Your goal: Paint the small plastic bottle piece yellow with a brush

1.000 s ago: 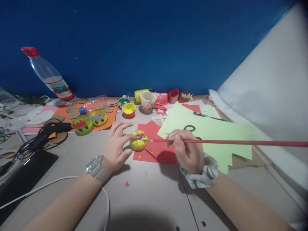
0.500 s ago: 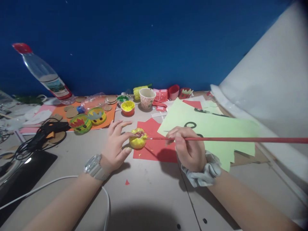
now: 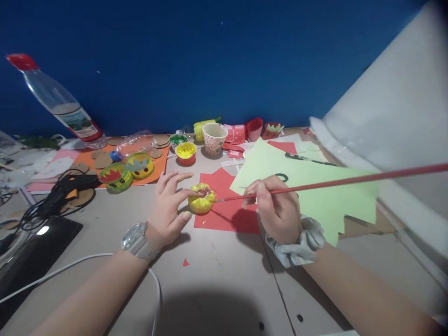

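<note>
My right hand (image 3: 275, 210) is closed round a long, thin red paintbrush (image 3: 325, 183), whose tip meets the right side of a yellow-painted, lobed round piece (image 3: 200, 204). A reddish unpainted hollow shows at the top of that piece. It rests on the left part of a red paper sheet (image 3: 229, 219) with a few yellow spots. My left hand (image 3: 168, 212) has its fingers spread, and the index fingertip touches the hollow of the piece. Behind it stands a small cup of yellow paint (image 3: 186, 153).
A patterned paper cup (image 3: 214, 139) and a cup of green paint (image 3: 178, 141) stand further back. Scissors (image 3: 282, 177) lie on green paper (image 3: 315, 186) at the right. A clear bottle (image 3: 75, 116), black cables (image 3: 56, 200) and two decorated round pieces (image 3: 115, 177) are at the left.
The brush's back end has tilted upward, its tip staying at the yellow piece's right side and dipping slightly. My left hand keeps nearly the same pose. The view has shifted a little.
</note>
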The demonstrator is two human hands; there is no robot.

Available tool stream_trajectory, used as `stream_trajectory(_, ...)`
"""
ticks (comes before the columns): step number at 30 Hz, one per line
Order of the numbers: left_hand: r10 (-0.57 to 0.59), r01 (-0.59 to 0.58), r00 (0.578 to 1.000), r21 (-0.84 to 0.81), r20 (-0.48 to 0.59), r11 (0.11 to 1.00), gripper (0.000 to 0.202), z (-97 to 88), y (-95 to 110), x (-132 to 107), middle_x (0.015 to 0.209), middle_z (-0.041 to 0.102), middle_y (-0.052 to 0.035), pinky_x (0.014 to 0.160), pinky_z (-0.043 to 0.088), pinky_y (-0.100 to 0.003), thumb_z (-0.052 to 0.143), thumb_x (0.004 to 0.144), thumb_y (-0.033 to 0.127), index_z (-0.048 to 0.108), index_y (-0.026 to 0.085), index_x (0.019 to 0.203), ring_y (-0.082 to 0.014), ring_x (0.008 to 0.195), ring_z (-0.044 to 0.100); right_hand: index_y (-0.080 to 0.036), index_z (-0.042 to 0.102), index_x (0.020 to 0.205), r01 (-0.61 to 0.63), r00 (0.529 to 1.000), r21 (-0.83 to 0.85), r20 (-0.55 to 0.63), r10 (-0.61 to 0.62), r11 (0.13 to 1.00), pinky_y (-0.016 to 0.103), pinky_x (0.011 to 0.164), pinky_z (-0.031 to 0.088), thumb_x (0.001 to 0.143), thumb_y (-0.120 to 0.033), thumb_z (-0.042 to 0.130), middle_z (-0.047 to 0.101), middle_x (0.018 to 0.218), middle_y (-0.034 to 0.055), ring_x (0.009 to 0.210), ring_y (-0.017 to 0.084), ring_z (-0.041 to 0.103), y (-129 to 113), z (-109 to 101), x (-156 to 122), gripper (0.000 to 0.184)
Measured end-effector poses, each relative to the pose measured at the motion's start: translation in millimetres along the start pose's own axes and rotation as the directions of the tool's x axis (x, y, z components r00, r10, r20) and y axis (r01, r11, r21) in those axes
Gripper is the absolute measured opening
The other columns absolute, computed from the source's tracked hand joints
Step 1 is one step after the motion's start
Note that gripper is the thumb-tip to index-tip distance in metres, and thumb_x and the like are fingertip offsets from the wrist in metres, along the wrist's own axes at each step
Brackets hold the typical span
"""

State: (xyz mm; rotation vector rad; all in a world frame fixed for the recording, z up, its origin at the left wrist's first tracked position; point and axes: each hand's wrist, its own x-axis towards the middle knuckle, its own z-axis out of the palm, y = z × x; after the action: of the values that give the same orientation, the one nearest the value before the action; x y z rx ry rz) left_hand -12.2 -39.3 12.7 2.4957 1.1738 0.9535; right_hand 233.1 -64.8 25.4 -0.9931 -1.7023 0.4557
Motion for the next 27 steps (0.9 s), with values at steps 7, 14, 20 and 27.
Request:
stream_trajectory(7, 0.000, 0.000, 1.000, 0.002, 0.007, 1.000, 0.076, -1.0, 1.1, 0.7, 0.131, 0.049, -0.0118, 0.111, 0.018, -0.055, 0.010, 0.087, 0.069, 0.067, 0.020, 0.101, -0.0313, 0.129, 0.032, -0.021, 0.053, 0.081, -0.018, 0.985, 0.111, -0.169, 0.037, 0.994, 0.027, 0.059, 0.049, 0.091, -0.017, 0.047, 0.061, 0.066, -0.0036, 0.058, 0.010, 0.061, -1.5, 5.7, -0.8, 0.012)
stream_trajectory(14, 0.011, -0.011, 1.000, 0.019, 0.013, 1.000, 0.074, -0.8, -0.2, 0.7, 0.132, 0.050, -0.0110, 0.111, 0.018, -0.055, 0.011, 0.087, 0.068, 0.066, 0.021, 0.102, -0.0312, 0.130, 0.032, -0.022, 0.055, 0.087, 0.053, 0.993, 0.078, -0.110, -0.045, 0.996, 0.028, 0.062, 0.051, 0.088, -0.013, 0.050, 0.063, 0.070, -0.0027, 0.065, 0.012, 0.065, 0.8, 6.9, -4.2, 0.011)
stream_trajectory(20, 0.002, -0.003, 1.000, 0.027, 0.010, 1.000, 0.072, 0.5, -0.2, 0.5, 0.131, 0.050, -0.0101, 0.111, 0.019, -0.054, 0.013, 0.087, 0.068, 0.066, 0.022, 0.102, -0.0312, 0.130, 0.032, -0.022, 0.052, 0.078, 0.160, 0.987, -0.008, 0.018, -0.160, 0.987, 0.029, 0.060, 0.050, 0.082, -0.008, 0.052, 0.060, 0.068, -0.0015, 0.062, 0.013, 0.061, -1.5, 3.2, -3.3, 0.015)
stream_trajectory(27, 0.005, -0.006, 1.000, 0.020, 0.006, 1.000, 0.071, 0.6, 0.1, 1.0, 0.131, 0.050, -0.0109, 0.110, 0.018, -0.056, 0.014, 0.087, 0.068, 0.066, 0.022, 0.101, -0.0322, 0.129, 0.033, -0.021, 0.046, 0.069, 0.181, 0.983, -0.035, 0.051, -0.179, 0.983, 0.029, 0.053, 0.047, 0.081, -0.009, 0.052, 0.058, 0.060, -0.0010, 0.054, 0.012, 0.056, -3.5, 4.3, -1.4, 0.018)
